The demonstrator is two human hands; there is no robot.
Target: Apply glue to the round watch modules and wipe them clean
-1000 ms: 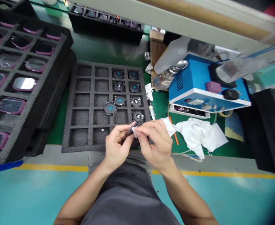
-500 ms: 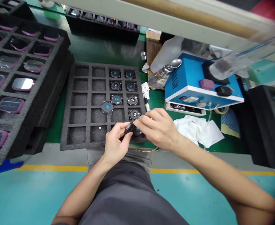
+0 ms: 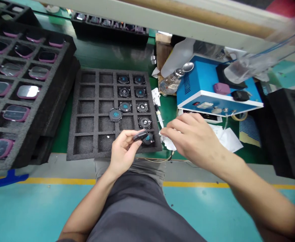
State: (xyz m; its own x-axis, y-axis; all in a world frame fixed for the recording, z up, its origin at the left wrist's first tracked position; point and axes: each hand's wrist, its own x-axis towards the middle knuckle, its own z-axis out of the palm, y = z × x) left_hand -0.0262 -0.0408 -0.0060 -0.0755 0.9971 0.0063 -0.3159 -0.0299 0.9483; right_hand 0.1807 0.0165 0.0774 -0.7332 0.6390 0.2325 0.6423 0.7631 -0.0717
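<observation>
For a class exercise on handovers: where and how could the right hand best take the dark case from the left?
Probably pinch the dark case by its exposed end, coming from the right: the left hand covers the other end, and the case is tilted, nearly edge-on.

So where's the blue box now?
Head view, right side: the blue box stands beyond the right hand, right of the foam tray, with a clear bottle close at its left.
</observation>
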